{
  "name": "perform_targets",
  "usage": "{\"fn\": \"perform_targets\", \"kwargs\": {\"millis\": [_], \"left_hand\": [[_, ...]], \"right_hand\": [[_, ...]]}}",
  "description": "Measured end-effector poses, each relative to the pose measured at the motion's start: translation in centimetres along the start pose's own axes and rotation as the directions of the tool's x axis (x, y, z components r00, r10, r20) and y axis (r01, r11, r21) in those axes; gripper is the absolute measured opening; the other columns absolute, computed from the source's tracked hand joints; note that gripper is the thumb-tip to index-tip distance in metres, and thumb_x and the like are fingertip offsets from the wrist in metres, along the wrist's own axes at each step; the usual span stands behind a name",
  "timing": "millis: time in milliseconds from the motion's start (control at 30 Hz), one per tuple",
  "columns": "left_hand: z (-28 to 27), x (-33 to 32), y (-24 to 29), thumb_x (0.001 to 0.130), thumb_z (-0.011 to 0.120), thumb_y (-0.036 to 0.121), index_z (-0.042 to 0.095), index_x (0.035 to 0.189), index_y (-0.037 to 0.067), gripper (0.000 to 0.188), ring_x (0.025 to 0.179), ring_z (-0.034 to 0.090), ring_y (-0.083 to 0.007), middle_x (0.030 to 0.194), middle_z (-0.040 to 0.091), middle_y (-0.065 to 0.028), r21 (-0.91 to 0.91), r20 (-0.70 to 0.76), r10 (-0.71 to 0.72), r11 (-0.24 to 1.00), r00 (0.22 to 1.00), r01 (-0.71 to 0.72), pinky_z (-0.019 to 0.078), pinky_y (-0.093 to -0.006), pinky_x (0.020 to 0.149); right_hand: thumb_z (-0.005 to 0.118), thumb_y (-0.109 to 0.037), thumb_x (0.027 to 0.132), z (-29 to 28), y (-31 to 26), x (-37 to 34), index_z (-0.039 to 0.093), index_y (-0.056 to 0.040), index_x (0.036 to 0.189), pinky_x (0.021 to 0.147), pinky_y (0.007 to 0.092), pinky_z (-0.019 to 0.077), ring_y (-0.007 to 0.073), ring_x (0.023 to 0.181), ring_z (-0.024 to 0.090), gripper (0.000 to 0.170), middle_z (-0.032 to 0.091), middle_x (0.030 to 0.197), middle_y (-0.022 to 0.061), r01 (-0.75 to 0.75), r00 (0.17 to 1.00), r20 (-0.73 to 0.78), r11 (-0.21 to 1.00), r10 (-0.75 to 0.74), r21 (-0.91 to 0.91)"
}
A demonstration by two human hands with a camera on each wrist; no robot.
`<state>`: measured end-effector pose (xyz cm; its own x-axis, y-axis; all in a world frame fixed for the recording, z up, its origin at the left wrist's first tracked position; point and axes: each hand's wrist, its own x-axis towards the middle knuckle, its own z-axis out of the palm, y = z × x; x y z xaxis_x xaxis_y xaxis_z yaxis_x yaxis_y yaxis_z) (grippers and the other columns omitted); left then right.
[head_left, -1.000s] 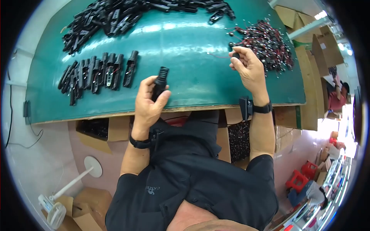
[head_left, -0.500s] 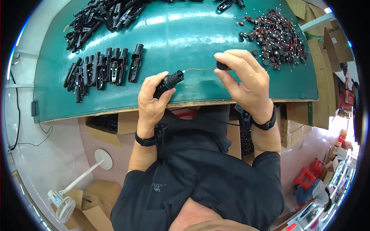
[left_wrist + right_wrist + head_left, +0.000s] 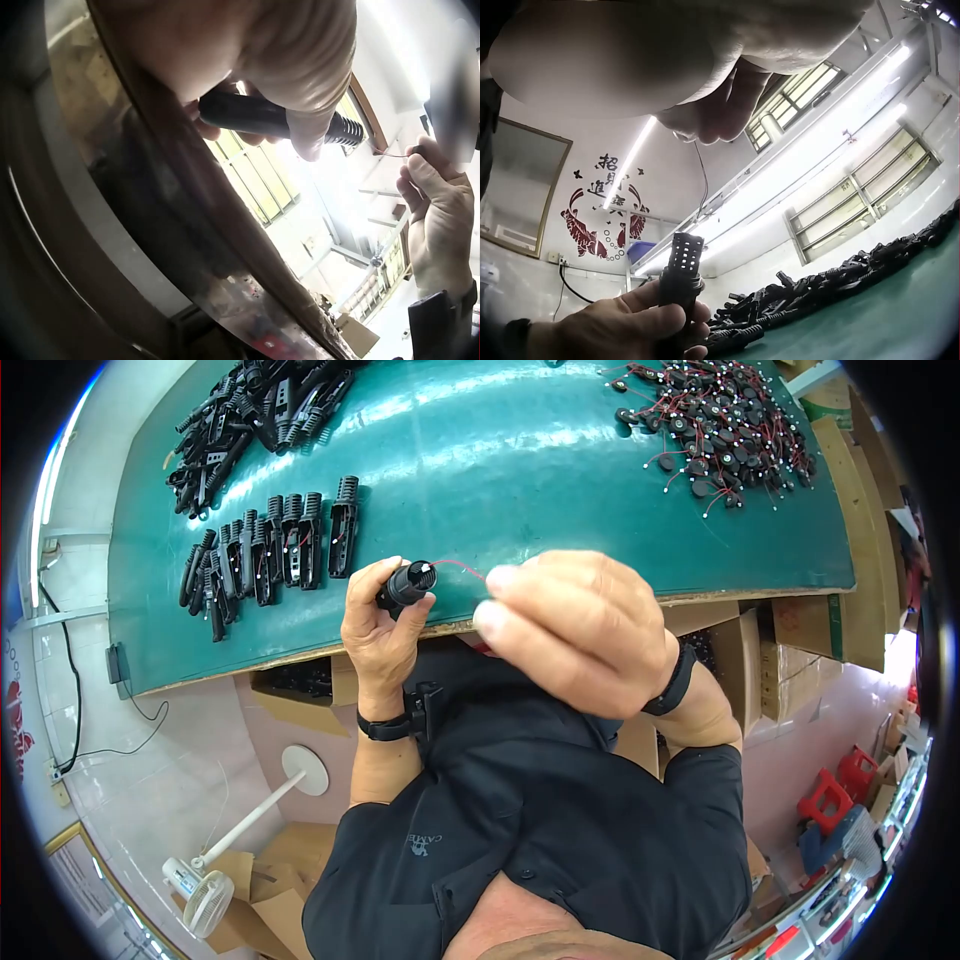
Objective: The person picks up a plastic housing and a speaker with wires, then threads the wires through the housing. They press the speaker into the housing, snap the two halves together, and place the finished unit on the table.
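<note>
My left hand (image 3: 378, 630) grips a black handle housing (image 3: 405, 586) over the table's front edge, its ribbed, hollow end tipped up toward the head camera. A thin red wire (image 3: 458, 565) runs from that open end, where a small white tip shows, across to my right hand (image 3: 590, 638). Thumb and fingers of the right hand pinch a small round black part (image 3: 415, 151) on the wire; in the head view the fingers hide it. In the right wrist view the wire hangs down toward the perforated end of the housing (image 3: 684, 259).
On the green table (image 3: 480, 490), several half-open black housings (image 3: 292, 545) lie in a row at the left. A heap of black housings (image 3: 262, 410) is behind them. Round black parts with red wires (image 3: 735, 435) are piled at the back right. Cardboard boxes (image 3: 850, 540) flank the right side.
My right hand has come from the wired-parts pile at the right, with one part, over to the left hand. The left hand has tilted the housing so its open end faces up.
</note>
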<state>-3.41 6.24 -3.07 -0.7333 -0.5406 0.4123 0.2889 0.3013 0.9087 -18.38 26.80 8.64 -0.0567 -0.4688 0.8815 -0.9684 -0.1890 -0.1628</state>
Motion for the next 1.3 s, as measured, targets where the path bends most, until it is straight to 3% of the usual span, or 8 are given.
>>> {"fn": "perform_targets", "kwargs": {"millis": [200,567,967,1300], "left_hand": [[0.0,0.4,0.7,0.080,0.088,-0.004,0.063,0.132,0.004,0.058,0.113,0.063,-0.0224,0.123,0.064,-0.0110,0.009,0.011,0.079,0.997,0.997,-0.079,0.0527,-0.0344,0.099],[-0.5,0.8,0.5,0.080,0.090,0.002,0.064,0.130,0.003,0.056,0.116,0.064,-0.0247,0.123,0.067,-0.0116,0.028,0.077,0.198,0.979,0.977,-0.200,0.0532,-0.0353,0.098],[-0.2,0.7,0.7,0.080,0.092,0.011,0.065,0.128,0.005,0.056,0.114,0.064,-0.0251,0.122,0.067,-0.0115,0.042,0.076,0.210,0.976,0.975,-0.214,0.0536,-0.0354,0.097],[0.2,1.0,1.5,0.078,0.093,0.010,0.065,0.128,0.006,0.057,0.115,0.064,-0.0252,0.121,0.067,-0.0115,0.108,0.099,0.221,0.967,0.970,-0.231,0.0537,-0.0351,0.097]], "right_hand": [[0.072,-0.005,0.085,0.9,-1.2,-0.6,0.072,0.0012,0.110,0.080,0.0371,0.0643,0.0254,0.091,0.073,0.026,0.070,0.110,0.0160,0.125,0.991,-0.060,0.988,-0.120,0.090],[0.071,-0.006,0.084,1.6,-1.7,-1.4,0.074,0.0008,0.109,0.082,0.0357,0.0642,0.0232,0.089,0.072,0.026,0.071,0.108,0.0151,0.125,0.992,-0.042,0.989,-0.122,0.080],[0.070,-0.008,0.083,2.5,-2.1,-1.2,0.073,0.0037,0.106,0.080,0.0344,0.0619,0.0221,0.085,0.072,0.026,0.071,0.103,0.0138,0.097,0.995,-0.024,0.987,-0.095,0.129],[0.071,-0.009,0.084,3.3,-1.8,-1.5,0.072,0.0050,0.106,0.077,0.0338,0.0616,0.0221,0.082,0.071,0.026,0.071,0.103,0.0147,0.103,0.995,-0.026,0.987,-0.101,0.121]]}}
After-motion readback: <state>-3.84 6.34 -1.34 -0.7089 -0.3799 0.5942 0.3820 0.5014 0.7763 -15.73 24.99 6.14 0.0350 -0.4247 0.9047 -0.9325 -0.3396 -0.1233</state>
